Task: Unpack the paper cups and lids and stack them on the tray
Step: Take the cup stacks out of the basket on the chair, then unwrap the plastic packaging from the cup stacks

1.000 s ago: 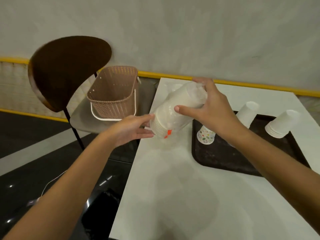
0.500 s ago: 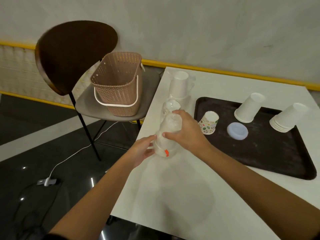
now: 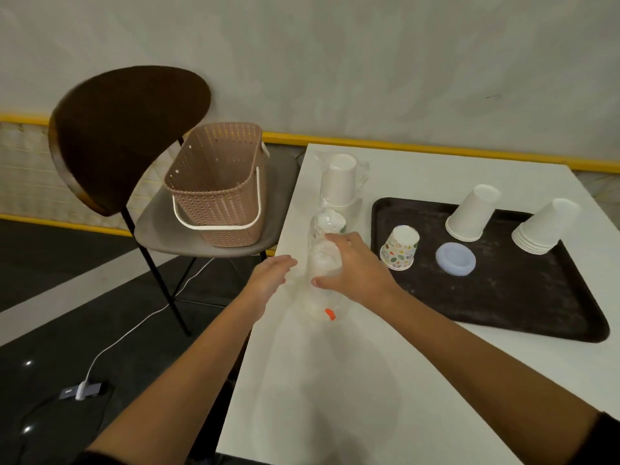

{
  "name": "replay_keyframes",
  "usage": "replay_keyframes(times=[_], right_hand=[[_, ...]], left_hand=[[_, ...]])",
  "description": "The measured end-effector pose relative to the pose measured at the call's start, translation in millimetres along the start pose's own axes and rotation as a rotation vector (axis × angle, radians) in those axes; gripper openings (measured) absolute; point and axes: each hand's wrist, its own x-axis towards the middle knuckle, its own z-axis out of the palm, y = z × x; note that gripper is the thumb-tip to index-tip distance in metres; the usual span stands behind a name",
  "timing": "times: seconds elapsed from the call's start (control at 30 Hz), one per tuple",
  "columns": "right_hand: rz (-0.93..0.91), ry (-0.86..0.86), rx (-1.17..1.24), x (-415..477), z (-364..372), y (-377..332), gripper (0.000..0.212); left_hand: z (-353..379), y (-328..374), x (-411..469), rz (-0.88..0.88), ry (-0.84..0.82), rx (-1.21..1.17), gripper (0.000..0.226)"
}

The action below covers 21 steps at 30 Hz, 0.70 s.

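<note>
My right hand (image 3: pixel 355 270) clasps clear plastic lid sleeve (image 3: pixel 321 261), fingers spread; left hand (image 3: pixel 271 273) flat, empty. Slick wrap may slip, roll off white table's (image 3: pixel 335 380) left edge.

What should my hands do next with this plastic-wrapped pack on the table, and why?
Probably bring the left hand to the orange tab at the near end of the clear sleeve and peel it open. The sleeve looks sealed, the right hand grips its middle against the table, and the left hand is open beside it, holding nothing.
</note>
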Motion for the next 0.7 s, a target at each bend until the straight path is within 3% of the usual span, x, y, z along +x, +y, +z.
replay_keyframes(times=[0.13,0.27,0.47,0.6,0.7], right_hand=[[-0.008,0.033,0.016,6,-22,-4,0.084],[-0.053,0.074,0.164,20,-49,-16,0.072],[-0.146,0.146,0.178,57,-72,-51,0.057],[-0.202,0.148,0.166,92,-70,-81,0.050],[-0.221,0.124,0.153,120,-60,-105,0.048]], left_hand=[[-14,20,6,0.107,0.015,0.015,0.037],[-34,43,4,0.227,-0.016,0.079,0.034],[-86,83,10,0.372,0.049,0.081,0.027],[-128,99,29,0.457,0.180,0.088,0.016],[-156,104,43,0.479,0.366,0.121,0.014]])
